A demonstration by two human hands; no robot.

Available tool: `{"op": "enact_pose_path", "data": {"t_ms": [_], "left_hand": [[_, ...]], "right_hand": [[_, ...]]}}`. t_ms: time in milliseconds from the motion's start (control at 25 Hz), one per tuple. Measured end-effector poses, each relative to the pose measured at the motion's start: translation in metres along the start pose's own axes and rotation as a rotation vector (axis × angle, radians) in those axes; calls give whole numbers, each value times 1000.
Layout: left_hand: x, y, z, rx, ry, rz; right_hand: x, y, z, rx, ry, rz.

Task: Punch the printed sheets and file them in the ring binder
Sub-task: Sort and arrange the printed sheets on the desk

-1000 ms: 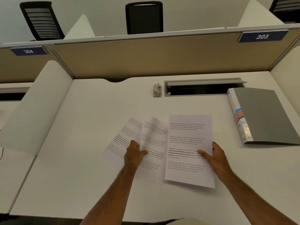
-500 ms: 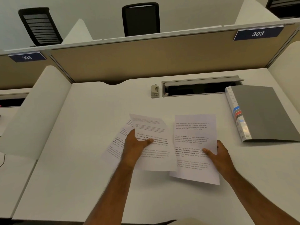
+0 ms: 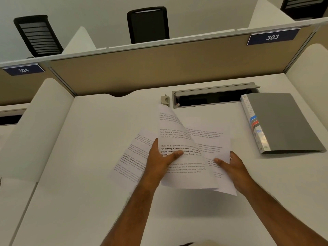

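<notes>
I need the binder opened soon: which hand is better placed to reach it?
Probably the right hand: the closed ring binder lies on its side, while the left hand pinches the lifted sheet.

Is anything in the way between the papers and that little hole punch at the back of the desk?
Nothing visible. The left hand holds a lifted sheet, whose top corner already reaches close to the hole punch. Only bare desk lies between them. The grey binder sits shut, off to the right.
</notes>
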State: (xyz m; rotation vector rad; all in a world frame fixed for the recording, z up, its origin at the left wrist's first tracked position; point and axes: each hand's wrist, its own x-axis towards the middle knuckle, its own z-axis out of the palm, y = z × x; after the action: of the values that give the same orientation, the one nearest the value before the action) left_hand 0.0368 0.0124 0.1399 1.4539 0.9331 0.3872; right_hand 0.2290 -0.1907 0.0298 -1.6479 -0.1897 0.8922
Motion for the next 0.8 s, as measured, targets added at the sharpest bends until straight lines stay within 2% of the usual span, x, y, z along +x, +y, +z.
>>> {"op": "enact_pose_path", "data": {"t_ms": [200, 400, 520, 640, 800], "left_hand": [[-4, -11, 4, 33, -3, 26], [3, -30, 5, 101, 18, -48], [7, -38, 6, 138, -33, -83], [8, -43, 7, 164, -93, -123], [11, -52, 12, 182, -136, -150]], "right_hand": [[-7, -9, 6, -11, -21, -26], [-9, -25, 15, 77, -35, -12], [-10, -30, 21, 183, -11, -1], [-16, -38, 27, 99, 16, 22], [-19, -47, 39, -50, -82, -85]]}}
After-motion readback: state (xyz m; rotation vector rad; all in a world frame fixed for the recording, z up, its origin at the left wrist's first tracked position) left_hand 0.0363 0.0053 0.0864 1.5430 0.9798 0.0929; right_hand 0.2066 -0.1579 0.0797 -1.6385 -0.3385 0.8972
